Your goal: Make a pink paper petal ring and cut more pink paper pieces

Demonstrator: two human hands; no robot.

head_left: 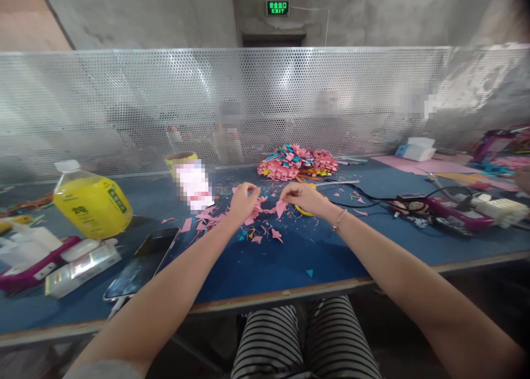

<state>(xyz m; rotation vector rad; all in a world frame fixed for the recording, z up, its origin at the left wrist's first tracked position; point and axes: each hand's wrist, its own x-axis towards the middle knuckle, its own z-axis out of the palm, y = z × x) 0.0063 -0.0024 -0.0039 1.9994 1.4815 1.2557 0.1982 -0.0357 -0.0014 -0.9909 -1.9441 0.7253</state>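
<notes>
Much of the detail is lost. A pack [194, 185] standing on the blue table [269, 260] is blurred out, and the figures behind the perforated screen [124, 108] are only smudges. A yellow object [305, 211] under the right hand [304, 198] is mostly covered, so what it is cannot be told. The right hand pinches a pink paper piece [281, 208] at its fingertips. The left hand [243, 200], just beside it, curls its fingers over the pink scraps [259, 224] strewn beneath both hands; whether it grips one cannot be told. A heap of coloured paper [298, 161] lies behind them.
</notes>
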